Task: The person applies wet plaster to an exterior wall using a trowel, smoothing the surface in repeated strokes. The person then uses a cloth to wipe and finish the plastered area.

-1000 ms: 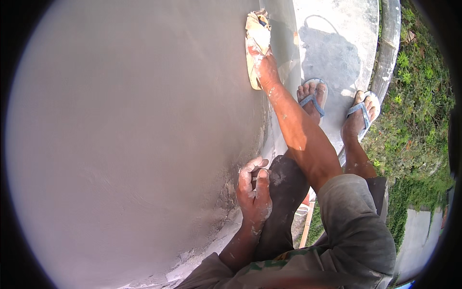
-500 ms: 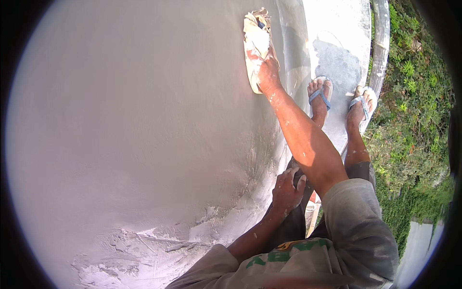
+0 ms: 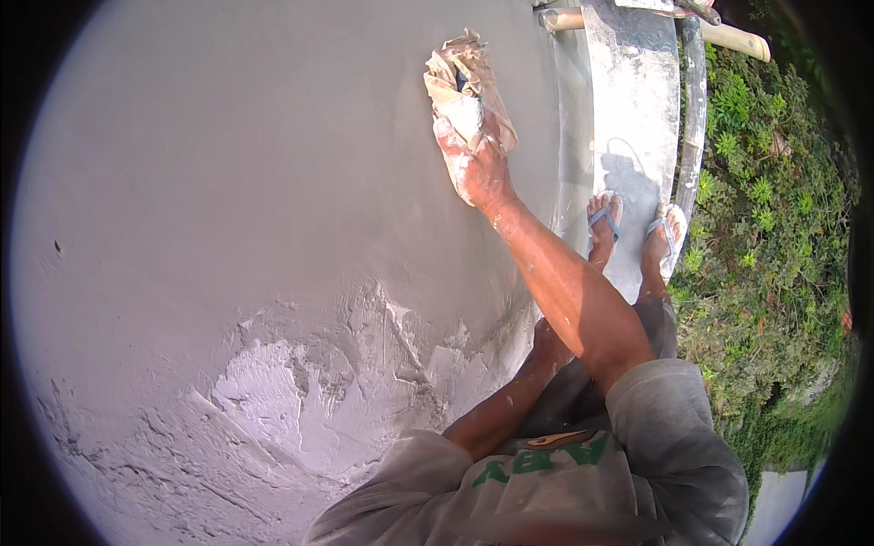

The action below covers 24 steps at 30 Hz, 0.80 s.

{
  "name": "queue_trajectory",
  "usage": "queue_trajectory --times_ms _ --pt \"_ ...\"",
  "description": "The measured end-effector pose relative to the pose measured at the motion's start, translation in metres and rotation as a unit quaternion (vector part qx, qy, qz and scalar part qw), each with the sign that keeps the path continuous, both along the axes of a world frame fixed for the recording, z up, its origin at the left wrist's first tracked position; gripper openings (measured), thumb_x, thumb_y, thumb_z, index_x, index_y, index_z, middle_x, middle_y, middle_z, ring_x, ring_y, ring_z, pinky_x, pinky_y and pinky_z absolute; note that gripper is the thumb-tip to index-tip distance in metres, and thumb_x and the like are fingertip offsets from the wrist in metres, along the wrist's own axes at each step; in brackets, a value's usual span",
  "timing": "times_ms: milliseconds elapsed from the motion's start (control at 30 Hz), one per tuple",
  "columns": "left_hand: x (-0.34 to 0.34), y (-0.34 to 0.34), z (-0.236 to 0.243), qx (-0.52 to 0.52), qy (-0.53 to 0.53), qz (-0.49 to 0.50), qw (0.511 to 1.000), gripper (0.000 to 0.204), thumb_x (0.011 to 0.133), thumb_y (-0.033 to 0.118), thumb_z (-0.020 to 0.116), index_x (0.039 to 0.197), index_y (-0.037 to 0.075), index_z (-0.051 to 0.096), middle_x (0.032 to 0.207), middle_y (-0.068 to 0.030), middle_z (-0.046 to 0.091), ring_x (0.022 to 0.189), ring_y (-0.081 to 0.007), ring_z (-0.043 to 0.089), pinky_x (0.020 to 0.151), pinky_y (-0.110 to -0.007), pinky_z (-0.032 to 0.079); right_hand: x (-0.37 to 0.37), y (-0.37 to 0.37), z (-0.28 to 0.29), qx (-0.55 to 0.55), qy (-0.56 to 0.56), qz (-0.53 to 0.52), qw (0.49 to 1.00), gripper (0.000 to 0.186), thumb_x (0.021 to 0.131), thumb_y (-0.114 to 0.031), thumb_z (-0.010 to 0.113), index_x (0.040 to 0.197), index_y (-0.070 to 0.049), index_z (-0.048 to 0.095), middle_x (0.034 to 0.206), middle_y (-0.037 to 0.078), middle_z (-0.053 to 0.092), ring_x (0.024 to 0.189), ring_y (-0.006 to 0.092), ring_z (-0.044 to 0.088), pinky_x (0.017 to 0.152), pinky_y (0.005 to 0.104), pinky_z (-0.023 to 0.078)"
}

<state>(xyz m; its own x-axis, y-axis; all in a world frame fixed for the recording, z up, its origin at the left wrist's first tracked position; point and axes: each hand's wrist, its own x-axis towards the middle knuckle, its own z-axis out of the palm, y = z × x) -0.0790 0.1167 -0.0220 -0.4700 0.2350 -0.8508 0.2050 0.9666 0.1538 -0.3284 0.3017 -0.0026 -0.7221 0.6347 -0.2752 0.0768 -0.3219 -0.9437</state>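
My right hand [image 3: 478, 168] is stretched out over a grey plastered wall [image 3: 255, 173]. Its fingers close round a crumpled beige cloth pad [image 3: 459, 62], smeared with white plaster, which lies against the smooth surface. Something dark blue shows among the folds; what lies inside the cloth is hidden. My left hand [image 3: 550, 344] is low, near my leg, partly covered by my right forearm, so its fingers cannot be made out. Below and left of the pad, the plaster turns rough, with a lighter ridged patch [image 3: 264, 387].
My feet, in blue-strapped flip-flops, stand on a narrow pale plank [image 3: 637, 91] along the wall. A pole [image 3: 690, 118] runs beside its outer edge, and a bamboo crosspiece [image 3: 736, 41] crosses at the far end. Green plants [image 3: 756, 227] lie beyond.
My right hand has shifted left and a little nearer with the cloth pad. The view has moved, showing more rough plaster and the plank's far end. My left hand has become more hidden.
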Motion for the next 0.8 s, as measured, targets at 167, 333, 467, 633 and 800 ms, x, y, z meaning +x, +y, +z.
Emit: queue_trajectory --times_ms 167,333,467,633,800 --pt "-0.023 0.004 0.037 0.043 -0.042 0.011 0.998 0.044 0.092 0.035 0.057 0.124 0.005 0.054 0.118 -0.0165 0.060 0.108 -0.0340 0.058 0.094 -0.045 0.045 0.061 -0.048 0.040 -0.313 -0.098 -0.008 0.945 0.054 0.097 -0.037 0.053 0.139 -0.004 0.044 0.137 0.013 0.045 0.126 0.0275 0.044 0.107 0.0381 0.034" --pt "-0.012 0.001 0.067 0.083 -0.085 0.017 0.993 0.043 0.093 0.034 0.056 0.125 0.006 0.053 0.117 -0.0161 0.061 0.107 -0.0337 0.059 0.093 -0.044 0.046 0.060 -0.068 0.142 0.029 0.047 0.026 0.998 0.048 0.089 -0.014 0.055 0.136 -0.007 0.049 0.151 0.027 0.023 0.140 0.0467 0.019 0.113 0.0565 0.017" --pt "-0.012 0.001 0.074 0.105 -0.093 0.006 0.990 0.042 0.093 0.033 0.056 0.126 0.007 0.053 0.117 -0.0157 0.061 0.107 -0.0334 0.059 0.093 -0.043 0.046 -0.020 0.003 0.126 0.225 0.120 -0.025 0.967 0.038 0.092 -0.027 0.061 0.125 -0.009 0.059 0.129 0.020 0.055 0.117 0.0393 0.053 0.101 0.0497 0.038" --pt "-0.035 -0.001 0.091 0.114 -0.088 -0.011 0.989 0.041 0.093 0.032 0.055 0.127 0.008 0.053 0.117 -0.0152 0.062 0.106 -0.0331 0.060 0.092 -0.042 0.047 -0.007 0.016 0.125 -0.129 0.020 0.004 0.991 0.050 0.098 -0.040 0.050 0.134 -0.004 0.051 0.134 0.017 0.045 0.128 0.0343 0.039 0.107 0.0437 0.032" --pt "-0.039 0.007 0.104 0.176 -0.081 0.022 0.981 0.040 0.094 0.034 0.053 0.124 0.007 0.055 0.116 -0.0172 0.063 0.107 -0.0352 0.060 0.093 -0.043 0.046 0.022 -0.013 0.224 0.066 0.119 0.036 0.990 0.055 0.095 -0.029 0.058 0.142 -0.005 0.043 0.152 0.019 0.030 0.137 0.0386 0.031 0.112 0.0492 0.026"
